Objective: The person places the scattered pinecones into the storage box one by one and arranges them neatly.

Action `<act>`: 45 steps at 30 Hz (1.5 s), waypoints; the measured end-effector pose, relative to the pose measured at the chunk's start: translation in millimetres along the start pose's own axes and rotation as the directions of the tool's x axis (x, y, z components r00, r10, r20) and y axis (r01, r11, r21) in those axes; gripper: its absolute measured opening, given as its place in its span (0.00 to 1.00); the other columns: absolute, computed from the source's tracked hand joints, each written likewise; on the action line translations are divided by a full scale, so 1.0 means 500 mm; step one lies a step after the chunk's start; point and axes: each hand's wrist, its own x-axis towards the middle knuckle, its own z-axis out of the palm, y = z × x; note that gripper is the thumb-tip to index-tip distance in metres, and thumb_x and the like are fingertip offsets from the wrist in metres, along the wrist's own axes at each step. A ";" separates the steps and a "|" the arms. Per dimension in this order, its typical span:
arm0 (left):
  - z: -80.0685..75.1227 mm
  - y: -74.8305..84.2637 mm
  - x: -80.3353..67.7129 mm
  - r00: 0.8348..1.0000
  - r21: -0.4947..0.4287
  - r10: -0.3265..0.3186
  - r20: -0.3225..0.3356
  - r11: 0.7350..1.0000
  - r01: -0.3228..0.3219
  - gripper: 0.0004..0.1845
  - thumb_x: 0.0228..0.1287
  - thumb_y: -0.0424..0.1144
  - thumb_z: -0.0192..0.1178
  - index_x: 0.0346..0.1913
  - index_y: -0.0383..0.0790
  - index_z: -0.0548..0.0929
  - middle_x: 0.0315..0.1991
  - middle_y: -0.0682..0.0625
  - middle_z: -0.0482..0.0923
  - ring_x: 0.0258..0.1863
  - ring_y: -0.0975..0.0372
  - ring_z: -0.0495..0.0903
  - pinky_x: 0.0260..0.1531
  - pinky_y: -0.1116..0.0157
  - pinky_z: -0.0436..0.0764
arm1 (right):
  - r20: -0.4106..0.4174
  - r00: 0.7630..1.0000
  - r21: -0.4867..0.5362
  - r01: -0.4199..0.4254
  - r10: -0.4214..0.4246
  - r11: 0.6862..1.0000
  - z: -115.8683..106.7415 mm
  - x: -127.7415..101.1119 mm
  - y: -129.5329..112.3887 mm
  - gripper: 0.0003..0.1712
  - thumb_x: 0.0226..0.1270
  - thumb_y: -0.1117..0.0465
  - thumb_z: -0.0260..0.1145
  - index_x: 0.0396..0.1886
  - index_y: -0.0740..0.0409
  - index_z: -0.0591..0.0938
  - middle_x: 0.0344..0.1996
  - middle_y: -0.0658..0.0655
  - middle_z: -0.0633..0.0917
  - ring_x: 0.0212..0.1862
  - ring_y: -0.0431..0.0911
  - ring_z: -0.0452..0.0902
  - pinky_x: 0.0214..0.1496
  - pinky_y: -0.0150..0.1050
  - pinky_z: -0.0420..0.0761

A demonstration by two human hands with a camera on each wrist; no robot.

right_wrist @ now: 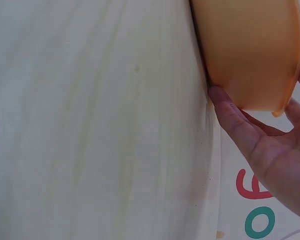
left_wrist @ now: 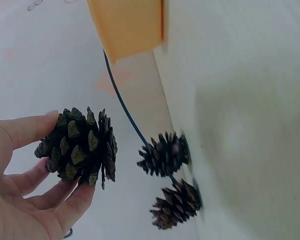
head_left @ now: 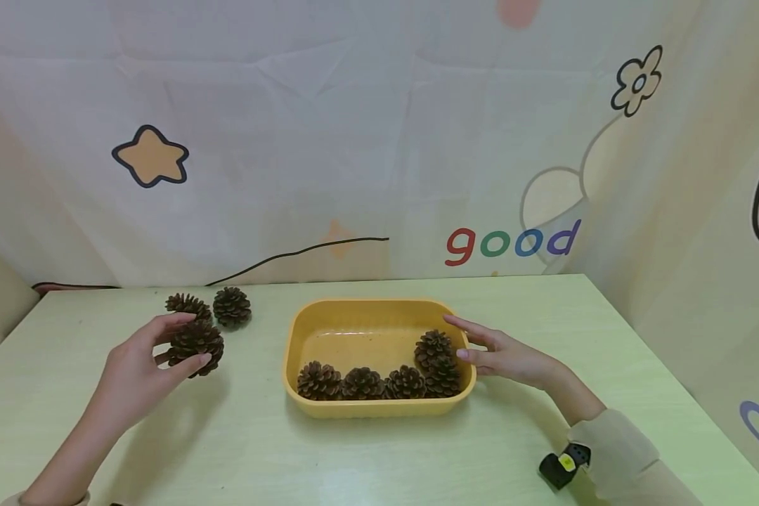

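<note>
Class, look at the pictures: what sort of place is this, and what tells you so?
Probably a children's play or craft corner: a cartoon-printed curtain behind a pale green table, with pine cones in a yellow tub.

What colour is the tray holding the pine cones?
The tray is yellow-orange, plain with no pattern; it shows best in the head view.

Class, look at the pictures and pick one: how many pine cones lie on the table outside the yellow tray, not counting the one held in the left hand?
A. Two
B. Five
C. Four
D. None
A: in the head view two loose pine cones lie on the table behind the left hand, which grips a third pine cone, left of the yellow tray.
</note>
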 end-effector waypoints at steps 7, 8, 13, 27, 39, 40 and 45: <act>0.019 0.044 0.004 0.999 -0.071 0.036 0.002 0.997 -0.036 0.29 0.50 0.35 0.68 0.56 0.37 0.72 0.49 0.39 0.75 0.50 0.49 0.73 0.42 0.53 0.79 | 0.005 1.000 0.009 0.005 -0.005 1.000 -0.001 0.000 0.001 0.37 0.68 0.52 0.55 0.72 0.44 0.50 0.71 0.61 0.45 0.67 0.67 0.47 0.55 0.53 0.72; 0.022 0.049 0.005 0.999 -0.081 0.038 0.004 0.996 -0.038 0.28 0.50 0.35 0.68 0.56 0.37 0.71 0.49 0.39 0.75 0.50 0.49 0.73 0.42 0.53 0.79 | 0.005 1.000 0.010 0.006 -0.006 1.000 -0.001 0.000 0.001 0.37 0.68 0.52 0.55 0.72 0.44 0.50 0.71 0.62 0.45 0.67 0.67 0.47 0.55 0.53 0.72; 0.036 0.070 0.012 0.999 -0.117 0.046 0.014 0.992 -0.044 0.28 0.50 0.34 0.68 0.56 0.37 0.71 0.50 0.40 0.75 0.50 0.49 0.73 0.43 0.53 0.79 | 0.005 1.000 0.017 0.002 -0.002 1.000 0.000 0.000 0.001 0.37 0.68 0.53 0.55 0.72 0.43 0.51 0.71 0.61 0.45 0.67 0.67 0.47 0.55 0.53 0.72; 0.079 0.120 0.029 0.993 -0.215 0.105 0.045 0.972 -0.093 0.28 0.49 0.32 0.68 0.56 0.35 0.72 0.52 0.41 0.74 0.52 0.49 0.72 0.45 0.54 0.78 | -0.002 1.000 0.009 -0.008 0.008 1.000 0.001 0.001 0.003 0.36 0.68 0.52 0.55 0.72 0.42 0.51 0.71 0.60 0.45 0.68 0.66 0.43 0.56 0.54 0.71; 0.131 0.166 0.045 0.988 -0.264 0.144 0.060 0.957 -0.123 0.27 0.50 0.35 0.68 0.55 0.38 0.73 0.52 0.44 0.75 0.52 0.52 0.73 0.41 0.56 0.80 | 0.008 1.000 0.020 0.004 -0.004 1.000 0.000 0.000 0.004 0.36 0.68 0.52 0.55 0.72 0.42 0.51 0.71 0.61 0.44 0.67 0.67 0.47 0.56 0.51 0.72; 0.135 0.169 0.046 0.988 -0.265 0.140 0.063 0.957 -0.119 0.27 0.50 0.35 0.68 0.55 0.38 0.73 0.52 0.44 0.75 0.52 0.52 0.73 0.41 0.56 0.80 | 0.009 1.000 0.020 0.004 -0.004 1.000 0.000 0.000 0.004 0.36 0.68 0.52 0.55 0.72 0.42 0.51 0.71 0.61 0.44 0.67 0.67 0.47 0.56 0.51 0.72; 0.157 0.183 0.057 0.988 -0.275 0.132 0.077 0.955 -0.106 0.28 0.49 0.35 0.69 0.56 0.39 0.73 0.53 0.45 0.74 0.53 0.53 0.72 0.46 0.54 0.77 | 0.008 1.000 0.006 0.000 0.000 1.000 -0.002 0.001 0.004 0.36 0.68 0.52 0.55 0.72 0.41 0.51 0.71 0.61 0.45 0.67 0.66 0.45 0.56 0.52 0.72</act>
